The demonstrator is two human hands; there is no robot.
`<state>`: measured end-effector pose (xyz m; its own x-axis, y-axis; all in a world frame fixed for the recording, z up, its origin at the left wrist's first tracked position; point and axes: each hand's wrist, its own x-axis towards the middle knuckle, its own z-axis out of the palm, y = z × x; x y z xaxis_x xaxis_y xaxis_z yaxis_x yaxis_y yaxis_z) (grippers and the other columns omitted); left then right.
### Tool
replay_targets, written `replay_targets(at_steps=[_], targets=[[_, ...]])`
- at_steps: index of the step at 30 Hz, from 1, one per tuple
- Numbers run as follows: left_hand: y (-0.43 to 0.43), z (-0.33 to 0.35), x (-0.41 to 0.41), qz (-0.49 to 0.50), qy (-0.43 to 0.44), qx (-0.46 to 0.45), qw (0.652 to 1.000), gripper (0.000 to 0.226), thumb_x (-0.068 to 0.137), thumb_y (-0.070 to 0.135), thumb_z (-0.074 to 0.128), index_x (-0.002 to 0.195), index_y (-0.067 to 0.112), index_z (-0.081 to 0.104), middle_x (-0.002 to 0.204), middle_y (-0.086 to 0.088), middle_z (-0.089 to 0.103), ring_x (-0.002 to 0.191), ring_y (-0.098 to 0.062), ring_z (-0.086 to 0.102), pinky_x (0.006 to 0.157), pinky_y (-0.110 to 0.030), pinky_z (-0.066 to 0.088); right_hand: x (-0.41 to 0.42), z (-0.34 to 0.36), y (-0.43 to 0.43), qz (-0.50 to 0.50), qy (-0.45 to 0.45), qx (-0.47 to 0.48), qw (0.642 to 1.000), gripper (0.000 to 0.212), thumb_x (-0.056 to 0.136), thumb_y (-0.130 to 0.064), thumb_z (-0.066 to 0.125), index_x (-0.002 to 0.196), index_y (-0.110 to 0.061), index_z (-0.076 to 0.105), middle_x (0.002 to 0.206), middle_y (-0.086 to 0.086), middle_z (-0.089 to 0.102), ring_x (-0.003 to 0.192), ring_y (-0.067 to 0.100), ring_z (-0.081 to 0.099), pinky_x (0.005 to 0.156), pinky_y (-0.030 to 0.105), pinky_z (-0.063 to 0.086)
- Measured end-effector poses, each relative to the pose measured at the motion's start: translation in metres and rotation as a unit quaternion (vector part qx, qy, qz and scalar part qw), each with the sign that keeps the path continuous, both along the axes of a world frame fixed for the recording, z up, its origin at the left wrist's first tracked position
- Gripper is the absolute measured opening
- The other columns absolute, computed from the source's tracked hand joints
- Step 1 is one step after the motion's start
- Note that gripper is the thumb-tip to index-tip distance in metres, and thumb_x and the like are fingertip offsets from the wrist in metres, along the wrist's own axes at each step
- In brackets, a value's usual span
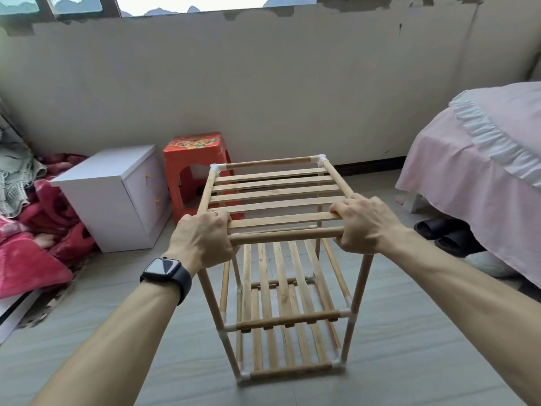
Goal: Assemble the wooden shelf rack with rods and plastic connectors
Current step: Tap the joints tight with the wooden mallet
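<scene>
A three-tier wooden shelf rack (281, 288) stands upright on the grey floor in the middle of the view. Its slatted shelves are joined to round rods by white plastic connectors (321, 158) at the corners. My left hand (203, 240), with a dark watch on the wrist, is closed over the near left corner of the top shelf (275, 191). Over the near right corner my right hand (366, 222) is closed in the same way. Both near top corner connectors are hidden under my hands.
A white bedside cabinet (117, 197) and an orange plastic stool (196, 168) stand by the wall behind the rack on the left. Red blankets (32, 247) lie at far left. A bed with pink cover (480, 171) and dark slippers (448, 234) are on the right.
</scene>
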<state>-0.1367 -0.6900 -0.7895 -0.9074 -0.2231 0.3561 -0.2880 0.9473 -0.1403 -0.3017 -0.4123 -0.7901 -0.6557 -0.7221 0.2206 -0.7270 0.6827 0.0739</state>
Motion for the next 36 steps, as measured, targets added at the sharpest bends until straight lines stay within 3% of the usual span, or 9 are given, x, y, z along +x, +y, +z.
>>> replay_targets(at_steps=[6, 13, 15, 17, 20, 25, 31, 36], targets=[[-0.001, -0.002, -0.005, -0.013, 0.005, 0.009, 1.0, 0.032, 0.089, 0.052, 0.052, 0.1, 0.022, 0.059, 0.081, 0.006, 0.062, 0.065, -0.018, 0.057, 0.07, -0.036, 0.049, -0.006, -0.001, -0.003, -0.003, 0.02, 0.003, 1.0, 0.022, 0.081, -0.04, 0.052, 0.098, -0.026, 0.056, 0.09, -0.006, 0.06, 0.087, 0.019, 0.057, 0.078, 0.037, 0.034], [-0.007, 0.002, 0.001, -0.01, -0.004, 0.005, 1.0, 0.034, 0.089, 0.054, 0.052, 0.111, 0.029, 0.057, 0.105, 0.008, 0.066, 0.079, -0.019, 0.062, 0.073, -0.033, 0.049, 0.01, 0.0, -0.009, -0.019, 0.027, -0.008, 0.999, 0.019, 0.079, -0.038, 0.051, 0.093, -0.026, 0.057, 0.086, -0.006, 0.057, 0.08, 0.016, 0.053, 0.082, 0.037, 0.04], [-0.008, 0.005, 0.003, -0.006, -0.033, 0.023, 0.999, 0.04, 0.087, 0.054, 0.055, 0.12, 0.031, 0.055, 0.112, 0.008, 0.064, 0.085, -0.02, 0.064, 0.073, -0.032, 0.05, 0.012, -0.001, -0.005, -0.005, 0.013, -0.013, 1.0, 0.027, 0.081, -0.042, 0.052, 0.101, -0.026, 0.059, 0.097, -0.006, 0.061, 0.091, 0.016, 0.056, 0.087, 0.037, 0.042], [-0.012, 0.007, 0.007, -0.013, -0.061, 0.052, 0.997, 0.052, 0.084, 0.051, 0.06, 0.132, 0.032, 0.052, 0.118, 0.008, 0.063, 0.093, -0.019, 0.064, 0.076, -0.031, 0.053, 0.009, -0.001, 0.005, 0.013, -0.004, 0.013, 1.0, 0.049, 0.08, -0.046, 0.055, 0.124, -0.024, 0.059, 0.121, -0.005, 0.061, 0.118, 0.019, 0.054, 0.1, 0.039, 0.043], [-0.014, 0.007, 0.01, -0.018, -0.063, 0.059, 0.996, 0.06, 0.085, 0.05, 0.06, 0.141, 0.033, 0.048, 0.122, 0.007, 0.063, 0.101, -0.017, 0.063, 0.08, -0.03, 0.053, 0.003, 0.001, 0.018, 0.017, -0.012, 0.046, 0.999, 0.07, 0.081, -0.046, 0.059, 0.146, -0.022, 0.047, 0.149, -0.003, 0.05, 0.147, 0.016, 0.033, 0.117, 0.042, 0.034], [-0.011, 0.006, -0.001, -0.006, -0.045, 0.031, 0.998, 0.042, 0.086, 0.052, 0.056, 0.123, 0.032, 0.057, 0.113, 0.006, 0.065, 0.093, -0.02, 0.064, 0.076, -0.035, 0.054, -0.003, 0.002, 0.011, 0.022, 0.003, 0.004, 1.0, 0.045, 0.084, -0.038, 0.06, 0.126, -0.02, 0.057, 0.125, -0.001, 0.061, 0.128, 0.017, 0.044, 0.104, 0.036, 0.048], [-0.021, 0.004, -0.012, -0.008, -0.044, 0.034, 0.998, 0.035, 0.086, 0.044, 0.056, 0.116, 0.027, 0.06, 0.101, 0.003, 0.065, 0.084, -0.021, 0.063, 0.075, -0.037, 0.056, -0.013, 0.002, 0.004, 0.039, 0.051, 0.009, 0.998, 0.038, 0.085, -0.037, 0.056, 0.117, -0.018, 0.066, 0.111, 0.001, 0.067, 0.12, 0.019, 0.049, 0.104, 0.034, 0.037], [-0.031, 0.001, -0.018, -0.018, -0.039, 0.033, 0.999, 0.038, 0.087, 0.045, 0.056, 0.12, 0.027, 0.058, 0.108, 0.002, 0.067, 0.088, -0.023, 0.064, 0.077, -0.037, 0.055, -0.013, 0.003, -0.003, 0.027, 0.051, 0.009, 0.998, 0.036, 0.084, -0.037, 0.058, 0.116, -0.02, 0.067, 0.112, -0.001, 0.067, 0.122, 0.018, 0.048, 0.106, 0.035, 0.032]])
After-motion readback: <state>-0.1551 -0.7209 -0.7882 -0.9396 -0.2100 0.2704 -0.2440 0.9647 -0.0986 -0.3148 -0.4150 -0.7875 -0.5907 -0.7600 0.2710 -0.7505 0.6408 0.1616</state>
